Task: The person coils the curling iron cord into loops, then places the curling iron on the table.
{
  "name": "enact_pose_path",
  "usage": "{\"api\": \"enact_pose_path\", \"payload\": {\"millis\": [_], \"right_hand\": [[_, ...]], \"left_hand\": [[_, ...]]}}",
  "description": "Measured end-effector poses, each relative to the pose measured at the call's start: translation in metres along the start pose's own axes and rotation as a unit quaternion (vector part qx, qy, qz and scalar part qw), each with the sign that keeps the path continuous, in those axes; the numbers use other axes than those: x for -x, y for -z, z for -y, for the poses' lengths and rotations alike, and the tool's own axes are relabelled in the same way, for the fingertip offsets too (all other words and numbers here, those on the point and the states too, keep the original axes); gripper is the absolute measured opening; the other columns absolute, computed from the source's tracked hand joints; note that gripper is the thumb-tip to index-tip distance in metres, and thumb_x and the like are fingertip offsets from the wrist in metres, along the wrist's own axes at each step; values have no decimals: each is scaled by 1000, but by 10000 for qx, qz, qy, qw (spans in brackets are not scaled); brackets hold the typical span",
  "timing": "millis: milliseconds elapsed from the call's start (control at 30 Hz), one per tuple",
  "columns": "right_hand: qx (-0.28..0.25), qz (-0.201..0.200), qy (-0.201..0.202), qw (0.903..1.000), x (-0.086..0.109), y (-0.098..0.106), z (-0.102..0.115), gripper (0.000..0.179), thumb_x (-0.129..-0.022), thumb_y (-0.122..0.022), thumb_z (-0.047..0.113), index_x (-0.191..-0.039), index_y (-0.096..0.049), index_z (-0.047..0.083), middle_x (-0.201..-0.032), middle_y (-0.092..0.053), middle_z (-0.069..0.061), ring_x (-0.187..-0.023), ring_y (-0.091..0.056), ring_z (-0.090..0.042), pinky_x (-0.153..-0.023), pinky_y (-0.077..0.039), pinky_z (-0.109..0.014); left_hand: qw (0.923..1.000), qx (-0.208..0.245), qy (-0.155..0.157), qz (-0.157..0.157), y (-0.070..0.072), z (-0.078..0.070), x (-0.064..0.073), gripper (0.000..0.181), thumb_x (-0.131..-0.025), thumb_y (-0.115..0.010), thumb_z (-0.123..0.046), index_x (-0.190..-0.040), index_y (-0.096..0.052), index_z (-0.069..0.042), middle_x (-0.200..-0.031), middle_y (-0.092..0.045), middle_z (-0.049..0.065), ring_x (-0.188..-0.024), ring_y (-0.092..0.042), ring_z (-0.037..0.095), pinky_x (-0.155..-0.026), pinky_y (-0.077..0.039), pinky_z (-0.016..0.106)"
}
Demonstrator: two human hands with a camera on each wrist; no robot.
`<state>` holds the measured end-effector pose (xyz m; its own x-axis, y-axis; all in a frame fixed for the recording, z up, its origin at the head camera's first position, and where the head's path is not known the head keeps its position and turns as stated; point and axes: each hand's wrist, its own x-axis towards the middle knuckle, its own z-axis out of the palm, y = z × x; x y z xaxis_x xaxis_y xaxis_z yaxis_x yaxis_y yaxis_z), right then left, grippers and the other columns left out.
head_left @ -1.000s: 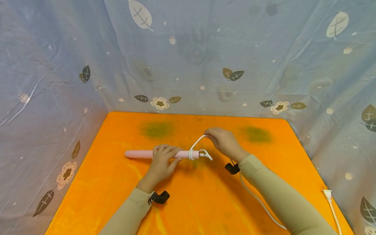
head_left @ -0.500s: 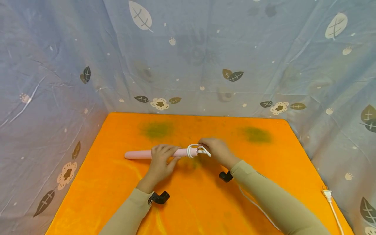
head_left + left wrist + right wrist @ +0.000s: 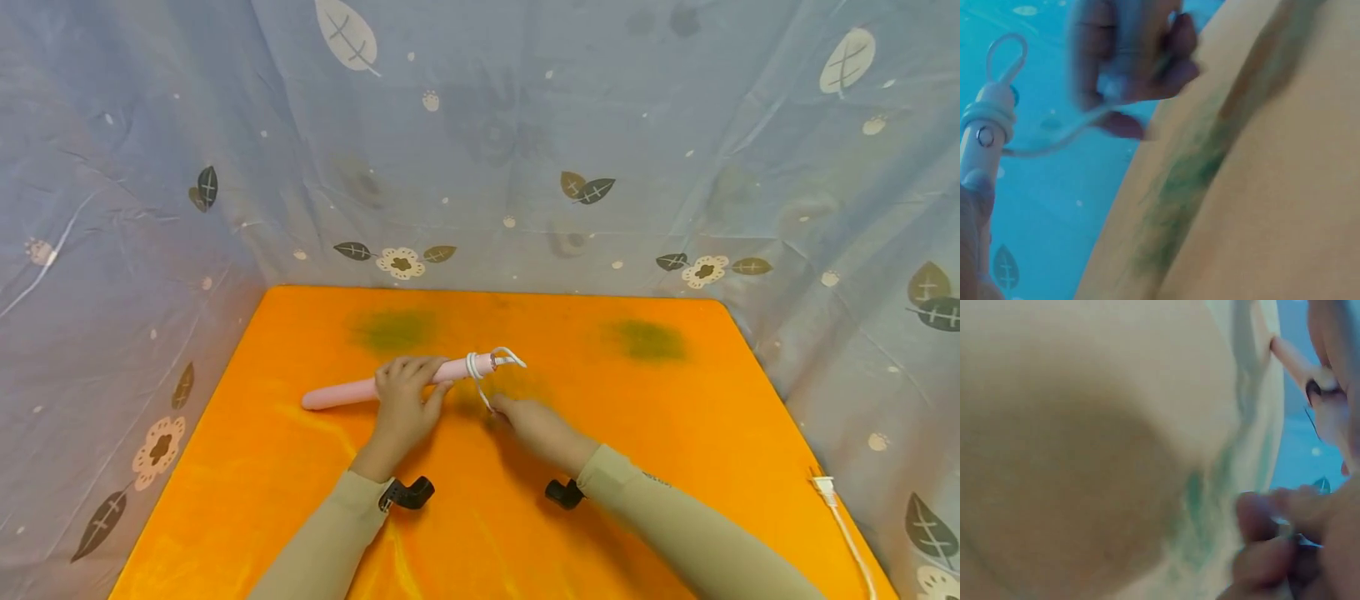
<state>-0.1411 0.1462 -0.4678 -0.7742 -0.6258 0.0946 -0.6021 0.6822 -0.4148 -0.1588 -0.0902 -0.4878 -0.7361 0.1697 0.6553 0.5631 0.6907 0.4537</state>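
A slim pink hair iron (image 3: 337, 395) lies at a slant, its cord end farther back and to the right. My left hand (image 3: 401, 404) grips it near the middle. White power cord (image 3: 482, 392) is looped around the body near that end, and a small loop sticks out past it. On the near side of the iron, my right hand (image 3: 543, 429) pinches the cord between thumb and fingers, drawing it away from the loops. In the left wrist view a round button (image 3: 985, 136) shows just below the wraps, and the right hand (image 3: 1135, 56) is blurred.
The orange table mat (image 3: 480, 533) has green patches toward the back. A white two-prong plug (image 3: 823, 485) with its cord lies by the right edge. Blue patterned curtain (image 3: 510, 150) encloses the back and sides.
My right hand has carried the cord from the far side over the end of the iron to its near side. The iron's cord end has swung away toward the back.
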Motion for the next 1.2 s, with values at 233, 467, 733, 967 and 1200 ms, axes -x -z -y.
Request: {"api": "enact_pose_path", "payload": {"millis": [233,467,733,967,1200], "right_hand": [[1370,-96,259,9902,13,-1,12,15,-92,-62,8,-90,-49,14,-65,-45,6,-52,-41,-8,-46,-38,-24],[1803,-1017,1082,9723,15,13,32,16,-91,-68,16,-81,-56,14,-68,-46,6,-54,-42,-8,-47,-37,-23],[1999,-1379,1602,9567,10,38,47,16,-91,-68,16,-81,-56,11,-68,-42,4,-52,-34,-8,-45,-33,-23],[2098,-1677,1898,9444,1,59,50,13,-89,-71,19,-84,-62,11,-71,-46,3,-56,-38,-9,-47,-38,-23],[2227,-1749,2152,9346,-3,71,44,14,-84,-77,21,-85,-66,12,-74,-48,0,-54,-35,-8,-46,-35,-20]], "left_hand": [[9991,-106,407,-95,3,3,-7,34,-89,-71,-27,-118,-69,-11,-113,-66,7,-104,-50,30,-93,-22,53],[9989,-236,414,-14,2,10,-5,35,-88,-72,-26,-119,-69,-10,-114,-66,8,-103,-50,30,-94,-23,53],[9984,-433,275,249,-2,14,2,34,-88,-72,-26,-119,-69,-11,-111,-67,8,-103,-50,30,-93,-25,53],[9976,-558,196,359,-5,14,8,34,-88,-72,-27,-119,-68,-14,-111,-66,6,-102,-50,30,-94,-25,53],[9946,-613,-19,836,-6,10,12,33,-90,-70,-28,-121,-68,-15,-113,-66,5,-104,-51,30,-90,-28,52]]}}
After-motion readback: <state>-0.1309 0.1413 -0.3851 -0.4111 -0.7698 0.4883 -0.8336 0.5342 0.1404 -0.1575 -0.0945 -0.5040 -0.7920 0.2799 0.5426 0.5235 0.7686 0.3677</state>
